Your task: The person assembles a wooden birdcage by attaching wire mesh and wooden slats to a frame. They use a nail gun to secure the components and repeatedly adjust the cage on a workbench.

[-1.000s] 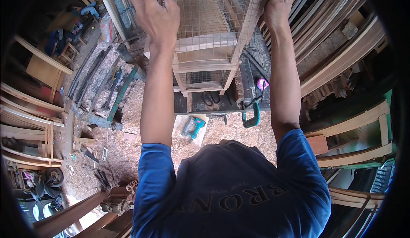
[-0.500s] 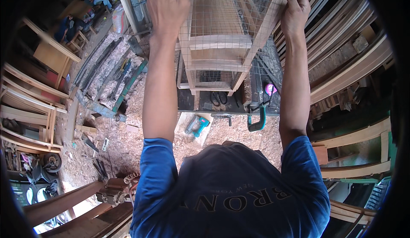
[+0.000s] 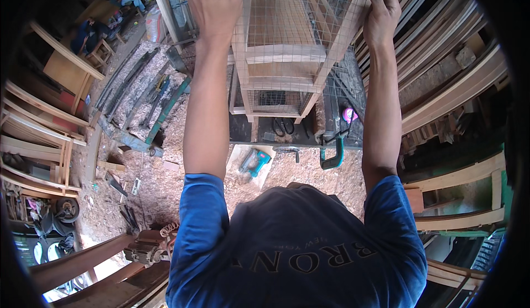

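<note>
Sawdust-strewn workshop floor lies below as left hand (image 3: pixel 216 1) and right hand (image 3: pixel 381 9), fingers curled around its posts, hold a wood-and-mesh cage (image 3: pixel 287 48) at upper centre; it could tip if either grip slackens.

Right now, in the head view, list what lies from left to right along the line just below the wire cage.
Long green bar on the sawdust → left forearm → teal power tool on a board → scissors → green C-clamp → pink round thing → right forearm → stacked wooden slats.
</note>
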`<state>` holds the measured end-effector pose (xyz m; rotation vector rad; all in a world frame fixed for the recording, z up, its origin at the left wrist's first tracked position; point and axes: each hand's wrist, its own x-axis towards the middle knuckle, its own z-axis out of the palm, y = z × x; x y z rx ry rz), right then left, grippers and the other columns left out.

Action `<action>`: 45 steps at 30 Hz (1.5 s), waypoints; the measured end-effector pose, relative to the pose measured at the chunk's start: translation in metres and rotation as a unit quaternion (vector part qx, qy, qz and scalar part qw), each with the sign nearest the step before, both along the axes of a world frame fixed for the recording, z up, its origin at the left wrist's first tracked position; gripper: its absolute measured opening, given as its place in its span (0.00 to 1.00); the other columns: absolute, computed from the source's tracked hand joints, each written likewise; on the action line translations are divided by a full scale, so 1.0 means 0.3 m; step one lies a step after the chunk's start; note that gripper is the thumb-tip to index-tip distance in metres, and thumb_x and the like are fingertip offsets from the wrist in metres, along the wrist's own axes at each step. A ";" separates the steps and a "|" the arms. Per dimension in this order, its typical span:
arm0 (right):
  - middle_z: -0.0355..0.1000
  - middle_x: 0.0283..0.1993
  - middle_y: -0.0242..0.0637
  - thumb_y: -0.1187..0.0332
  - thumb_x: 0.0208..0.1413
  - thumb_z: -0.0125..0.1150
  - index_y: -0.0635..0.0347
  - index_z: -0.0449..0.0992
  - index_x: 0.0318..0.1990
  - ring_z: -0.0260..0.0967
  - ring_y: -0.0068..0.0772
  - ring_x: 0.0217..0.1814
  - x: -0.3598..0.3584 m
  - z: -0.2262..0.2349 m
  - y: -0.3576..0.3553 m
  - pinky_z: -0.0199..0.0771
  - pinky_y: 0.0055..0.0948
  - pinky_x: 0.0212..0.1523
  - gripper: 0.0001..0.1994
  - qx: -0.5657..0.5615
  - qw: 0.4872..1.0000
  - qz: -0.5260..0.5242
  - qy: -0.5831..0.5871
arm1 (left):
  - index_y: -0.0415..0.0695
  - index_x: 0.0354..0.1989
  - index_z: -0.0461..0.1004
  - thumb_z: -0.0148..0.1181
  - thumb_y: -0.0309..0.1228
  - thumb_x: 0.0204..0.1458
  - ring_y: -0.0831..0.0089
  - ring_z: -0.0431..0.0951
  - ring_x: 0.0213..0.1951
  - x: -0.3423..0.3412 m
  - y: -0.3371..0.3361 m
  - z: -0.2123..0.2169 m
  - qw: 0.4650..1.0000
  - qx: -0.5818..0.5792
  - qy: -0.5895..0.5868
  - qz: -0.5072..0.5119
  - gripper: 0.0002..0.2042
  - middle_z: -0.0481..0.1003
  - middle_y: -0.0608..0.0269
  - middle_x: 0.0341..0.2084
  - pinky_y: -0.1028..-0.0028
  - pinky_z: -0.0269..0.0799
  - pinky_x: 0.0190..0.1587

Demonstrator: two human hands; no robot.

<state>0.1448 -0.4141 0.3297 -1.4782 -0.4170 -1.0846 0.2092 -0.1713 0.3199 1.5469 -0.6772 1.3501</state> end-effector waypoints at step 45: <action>0.78 0.39 0.45 0.63 0.52 0.70 0.66 0.81 0.41 0.78 0.41 0.41 -0.125 0.221 0.168 0.75 0.33 0.42 0.15 -0.389 0.892 -0.231 0.006 | 0.45 0.61 0.67 0.62 0.32 0.57 0.82 0.73 0.28 0.008 0.020 0.031 0.902 -0.096 0.213 -0.364 0.22 0.76 0.68 0.31 0.82 0.69 0.29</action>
